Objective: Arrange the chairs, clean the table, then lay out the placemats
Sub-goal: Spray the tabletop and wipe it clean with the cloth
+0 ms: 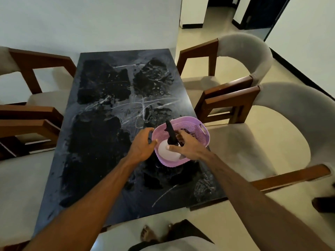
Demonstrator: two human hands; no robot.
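A dark marble-patterned table [101, 124] fills the middle of the view. Near its right edge stands a purple plastic basket [196, 129]. Inside it is a white spray bottle [165, 150] with a black trigger head [171, 133]. My right hand [188, 146] grips the bottle at its neck, thumb on the white body. My left hand [143, 144] touches the basket's left rim with loosely bent fingers. Something dark lies in the basket behind the bottle; I cannot tell what it is.
Two upholstered wooden chairs [241, 57] [290, 113] stand at the table's right side, and two more [27, 73] [27, 127] at its left. A white wall lies beyond the table, and a doorway opens at the far right. My feet show below the near edge.
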